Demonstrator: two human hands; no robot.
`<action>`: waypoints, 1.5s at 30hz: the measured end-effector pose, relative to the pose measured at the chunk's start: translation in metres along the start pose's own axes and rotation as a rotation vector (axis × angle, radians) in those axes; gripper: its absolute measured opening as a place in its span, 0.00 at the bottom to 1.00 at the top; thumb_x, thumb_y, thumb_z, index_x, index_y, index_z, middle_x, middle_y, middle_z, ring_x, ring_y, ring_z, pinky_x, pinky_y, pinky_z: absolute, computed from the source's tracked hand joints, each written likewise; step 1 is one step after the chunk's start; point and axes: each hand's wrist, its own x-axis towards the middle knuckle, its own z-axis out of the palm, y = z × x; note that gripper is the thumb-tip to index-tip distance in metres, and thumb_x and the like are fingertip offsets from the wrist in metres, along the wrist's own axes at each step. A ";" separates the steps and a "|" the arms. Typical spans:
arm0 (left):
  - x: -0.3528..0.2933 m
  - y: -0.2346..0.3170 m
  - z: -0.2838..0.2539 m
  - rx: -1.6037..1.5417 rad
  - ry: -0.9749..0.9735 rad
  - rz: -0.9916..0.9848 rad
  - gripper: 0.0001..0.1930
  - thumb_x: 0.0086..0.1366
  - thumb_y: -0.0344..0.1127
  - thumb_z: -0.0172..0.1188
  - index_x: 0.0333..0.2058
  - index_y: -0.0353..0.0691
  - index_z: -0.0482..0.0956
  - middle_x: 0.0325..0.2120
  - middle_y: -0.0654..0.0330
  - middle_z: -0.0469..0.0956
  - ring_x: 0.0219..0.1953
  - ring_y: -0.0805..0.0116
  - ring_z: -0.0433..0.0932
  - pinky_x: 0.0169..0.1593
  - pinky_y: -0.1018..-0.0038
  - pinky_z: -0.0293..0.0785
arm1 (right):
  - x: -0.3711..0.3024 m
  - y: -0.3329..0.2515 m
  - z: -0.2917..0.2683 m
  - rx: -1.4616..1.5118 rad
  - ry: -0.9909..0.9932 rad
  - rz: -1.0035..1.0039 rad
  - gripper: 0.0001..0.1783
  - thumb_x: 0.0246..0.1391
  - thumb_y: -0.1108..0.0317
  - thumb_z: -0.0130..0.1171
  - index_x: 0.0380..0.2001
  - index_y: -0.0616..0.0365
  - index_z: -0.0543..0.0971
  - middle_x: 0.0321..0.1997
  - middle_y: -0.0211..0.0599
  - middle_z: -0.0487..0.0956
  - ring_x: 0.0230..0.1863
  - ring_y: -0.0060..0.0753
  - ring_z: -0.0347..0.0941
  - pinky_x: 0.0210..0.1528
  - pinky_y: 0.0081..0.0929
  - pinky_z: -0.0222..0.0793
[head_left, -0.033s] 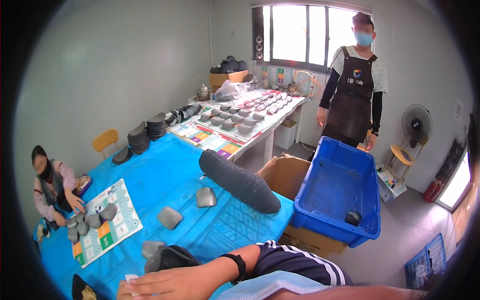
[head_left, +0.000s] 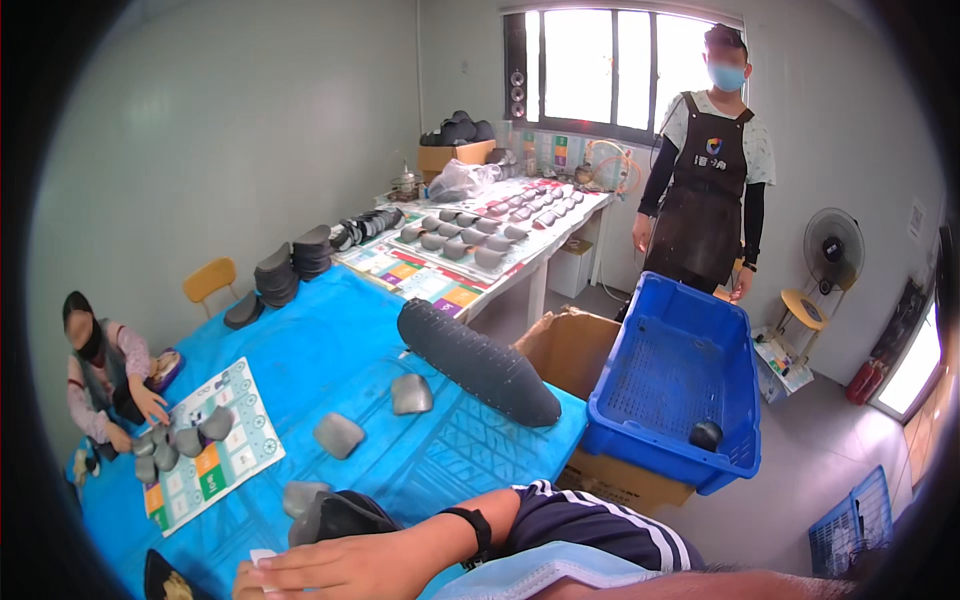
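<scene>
Hand (head_left: 345,566), the wearer's right, at the lower edge of the head view; black band (head_left: 482,532) at the wrist, dark striped sleeve (head_left: 600,528) above it. Fingers (head_left: 285,572) close together on a white slip (head_left: 262,556), which pokes up between them; the lower edge crops the rest of the grip. Left hand out of view, so its fingers cannot be told.

Dark shell (head_left: 345,516), curved and hollow-looking, lies just beyond the right hand, on the near part of the blue-covered counter (head_left: 330,325); contact between the two cannot be made out. Grey piece (head_left: 302,497) just behind the shell, partly hidden by it. Two more, a near pad (head_left: 339,436) and a far pad (head_left: 411,394), lie apart farther up. Long dark form (head_left: 480,362), curved, with rows of pale marks, lies slantwise near the counter's right edge.

Left side: seated co-worker (head_left: 118,350), both hands at a cluster of grey pads (head_left: 187,441) on a printed board (head_left: 255,420). Right side: blue crate (head_left: 693,288) with one dark lump (head_left: 706,434) inside, above a carton (head_left: 565,345). Standing person (head_left: 712,190) behind the crate.
</scene>
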 end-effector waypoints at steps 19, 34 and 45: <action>0.003 0.017 0.002 0.180 -0.008 -0.056 0.08 0.49 0.31 0.61 0.23 0.31 0.74 0.24 0.49 0.75 0.26 0.60 0.74 0.34 0.71 0.69 | -0.001 0.003 0.007 -0.209 0.040 -0.067 0.29 0.59 0.59 0.36 0.62 0.48 0.44 0.66 0.40 0.40 0.67 0.40 0.35 0.64 0.34 0.39; 0.008 0.021 0.002 0.241 -0.010 -0.044 0.05 0.49 0.27 0.59 0.24 0.30 0.75 0.23 0.48 0.76 0.25 0.59 0.75 0.32 0.72 0.71 | -0.005 0.004 0.009 -0.386 0.116 -0.149 0.32 0.56 0.66 0.39 0.62 0.51 0.42 0.66 0.40 0.39 0.67 0.40 0.35 0.63 0.34 0.43; 0.000 0.015 0.007 0.396 0.046 0.010 0.07 0.42 0.26 0.61 0.24 0.32 0.76 0.24 0.51 0.76 0.25 0.60 0.76 0.30 0.74 0.73 | -0.001 -0.020 0.005 -0.754 0.208 -0.131 0.34 0.45 0.62 0.57 0.52 0.71 0.60 0.56 0.57 0.59 0.58 0.52 0.56 0.57 0.38 0.55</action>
